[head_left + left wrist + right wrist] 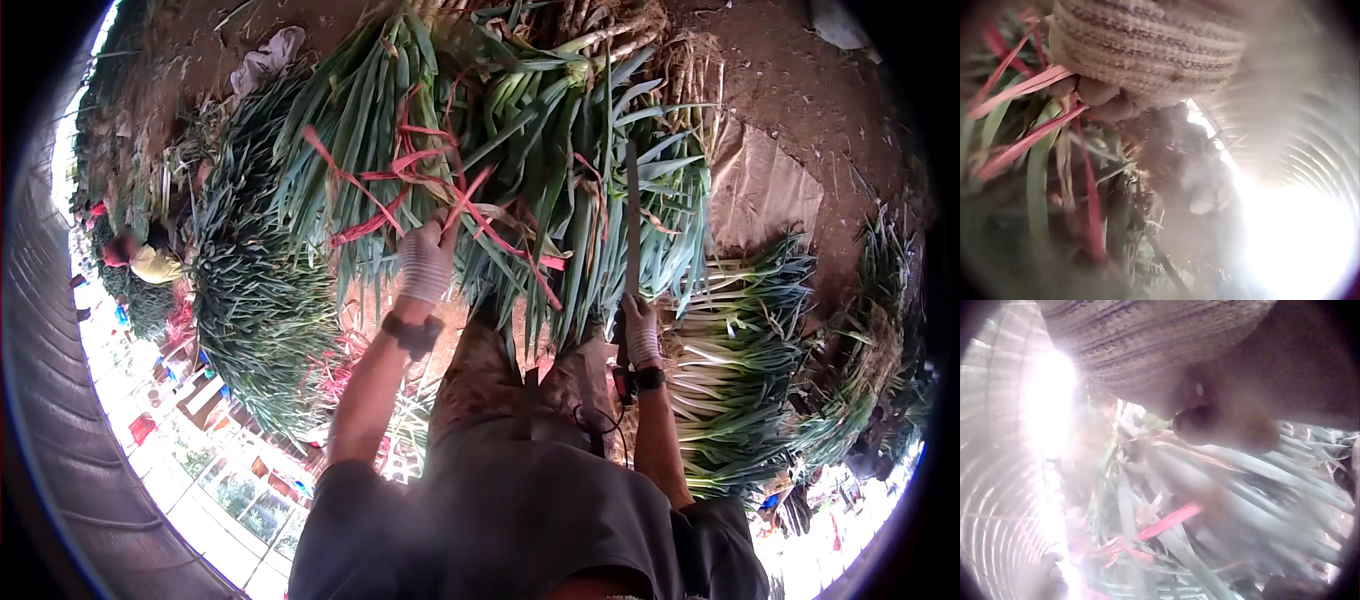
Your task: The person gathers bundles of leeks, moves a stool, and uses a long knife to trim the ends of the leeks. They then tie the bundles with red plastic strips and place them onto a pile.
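Observation:
My left hand (427,262), in a striped knit glove with bare fingertips, pinches red plastic strips (1019,92) over a big bundle of leeks (385,105). Loose strip ends spread across the green leaves. In the head view, a long knife (633,215) points away from me, its flat blade lying over the leaves of the right-hand leeks (545,150). My gloved right hand (641,332) grips it at the near end. The right wrist view shows that glove (1147,344) above leaves and a pink-red strip (1169,522); the blade is not clear there.
Trimmed leeks (735,350) with white stalks lie in a row at right, beside a brown sheet (765,190). A large leek heap (255,270) stands at left, and a person in yellow (157,264) is beyond it. White cloth (268,58) lies on the dirt floor.

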